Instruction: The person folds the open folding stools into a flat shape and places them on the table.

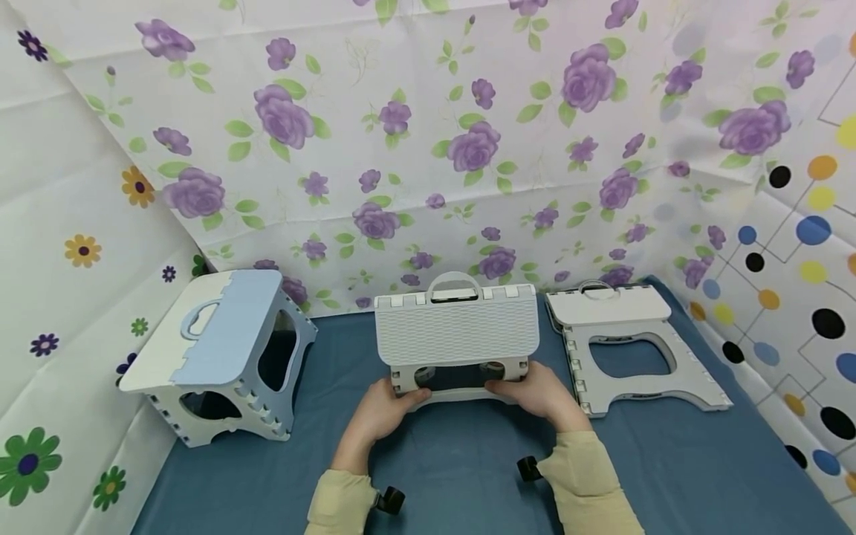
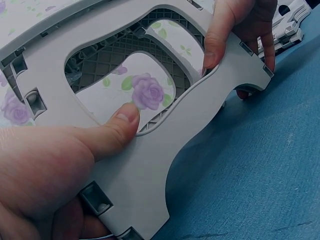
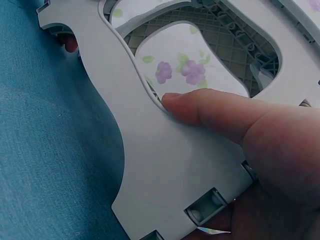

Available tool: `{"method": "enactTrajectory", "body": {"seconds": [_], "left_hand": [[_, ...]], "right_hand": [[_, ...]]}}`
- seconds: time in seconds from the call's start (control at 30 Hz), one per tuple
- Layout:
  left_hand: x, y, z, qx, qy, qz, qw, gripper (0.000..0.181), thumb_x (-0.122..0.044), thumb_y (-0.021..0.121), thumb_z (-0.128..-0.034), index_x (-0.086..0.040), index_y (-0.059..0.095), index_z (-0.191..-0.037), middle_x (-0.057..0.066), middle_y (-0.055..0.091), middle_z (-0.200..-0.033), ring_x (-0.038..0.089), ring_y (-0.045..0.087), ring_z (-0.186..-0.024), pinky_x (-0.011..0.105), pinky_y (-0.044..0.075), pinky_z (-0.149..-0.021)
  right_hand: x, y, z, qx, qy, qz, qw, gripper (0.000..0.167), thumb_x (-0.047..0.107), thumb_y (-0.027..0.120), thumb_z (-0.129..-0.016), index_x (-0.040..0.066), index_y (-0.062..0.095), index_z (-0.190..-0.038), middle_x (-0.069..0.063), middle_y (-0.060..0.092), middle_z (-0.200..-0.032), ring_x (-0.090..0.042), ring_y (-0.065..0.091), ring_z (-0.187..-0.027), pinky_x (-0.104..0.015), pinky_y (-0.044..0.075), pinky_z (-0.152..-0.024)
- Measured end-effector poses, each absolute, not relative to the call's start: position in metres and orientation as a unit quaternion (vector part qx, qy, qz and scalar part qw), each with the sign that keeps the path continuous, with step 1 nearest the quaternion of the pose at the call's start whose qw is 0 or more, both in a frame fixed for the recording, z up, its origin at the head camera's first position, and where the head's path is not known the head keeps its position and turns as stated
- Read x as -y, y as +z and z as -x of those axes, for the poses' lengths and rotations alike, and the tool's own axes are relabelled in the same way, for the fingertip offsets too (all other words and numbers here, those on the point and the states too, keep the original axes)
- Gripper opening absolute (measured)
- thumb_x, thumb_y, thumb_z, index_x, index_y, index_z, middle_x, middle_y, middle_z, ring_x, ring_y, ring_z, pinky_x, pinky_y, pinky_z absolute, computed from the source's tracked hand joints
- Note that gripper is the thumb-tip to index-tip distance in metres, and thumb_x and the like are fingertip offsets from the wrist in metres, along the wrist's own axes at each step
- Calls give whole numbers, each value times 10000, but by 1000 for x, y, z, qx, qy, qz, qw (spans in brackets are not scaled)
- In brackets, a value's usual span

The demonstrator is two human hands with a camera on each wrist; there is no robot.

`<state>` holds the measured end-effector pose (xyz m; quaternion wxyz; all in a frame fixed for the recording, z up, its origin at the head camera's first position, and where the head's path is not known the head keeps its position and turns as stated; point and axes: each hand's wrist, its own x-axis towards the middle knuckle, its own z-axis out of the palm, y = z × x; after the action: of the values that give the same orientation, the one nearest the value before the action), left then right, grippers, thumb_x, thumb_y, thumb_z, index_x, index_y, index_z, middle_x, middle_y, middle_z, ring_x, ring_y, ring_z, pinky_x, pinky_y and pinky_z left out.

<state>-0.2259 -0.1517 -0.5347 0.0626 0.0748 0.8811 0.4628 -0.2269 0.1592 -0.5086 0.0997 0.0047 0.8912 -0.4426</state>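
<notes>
Centrally, head view: pale grey stool (image 1: 458, 334), ribbed top (image 1: 458, 325), loop handle (image 1: 455, 277), between two other stools (image 1: 234, 319); left hand (image 1: 381, 410), right hand (image 1: 538, 394) pinch its edges. Left wrist: curved cut-out rim (image 2: 178, 104), gridded interior (image 2: 102, 62). Right wrist: smooth panel (image 3: 150, 155), slotted edge (image 3: 206, 206).

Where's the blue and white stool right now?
In the head view, the blue and white stool stands on the left part of the blue cloth, near the daisy-patterned curtain, left of the pale stool in the middle.

A makeshift booth, it seems: flowered sheets (image 1: 414, 82) and a dotted sheet (image 1: 785, 312) flank a blue surface (image 1: 461, 461).
</notes>
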Motion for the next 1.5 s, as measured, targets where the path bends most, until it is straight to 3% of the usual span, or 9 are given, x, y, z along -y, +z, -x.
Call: {"method": "enactTrajectory", "body": {"seconds": [0.63, 1.0, 1.2, 1.5], "left_hand": [[151, -532, 226, -883, 458, -81, 64, 606, -469, 778, -988, -47, 625, -1396, 116, 744, -1201, 253, 704, -1032, 513, 556, -883], [151, -530, 225, -882, 459, -77, 69, 588, -457, 782, -984, -23, 638, -1353, 84, 746, -1069, 184, 617, -815, 392, 485, -733], [151, -532, 225, -885, 454, -82, 61, 542, -423, 797, -981, -23, 664, -1323, 66, 756, -1044, 162, 641, -819, 396, 514, -742], [150, -531, 224, -885, 455, -79, 55, 547, -406, 805, -976, -10, 652, -1322, 55, 751, -985, 157, 605, -747, 378, 480, -692]], "right_hand": [[-160, -511, 229, -894, -437, -6, 98, 749, 489, 870, -886, 18, 644, -1422, -222, 686, -1349, -354, 664, -1154, -578, 515, -966], [-160, -512, 230, -894, -437, -4, 97, 753, 491, 877, -878, 15, 650, -1415, -222, 691, -1338, -348, 671, -1126, -563, 525, -940], [-160, -511, 229, -895, -435, 6, 95, 738, 482, 890, -871, 5, 669, -1388, -203, 717, -1271, -313, 682, -1036, -532, 541, -868], [-161, -510, 228, -894, -437, 8, 94, 741, 480, 894, -867, 3, 666, -1386, -203, 713, -1274, -315, 678, -1047, -538, 538, -880]]}}
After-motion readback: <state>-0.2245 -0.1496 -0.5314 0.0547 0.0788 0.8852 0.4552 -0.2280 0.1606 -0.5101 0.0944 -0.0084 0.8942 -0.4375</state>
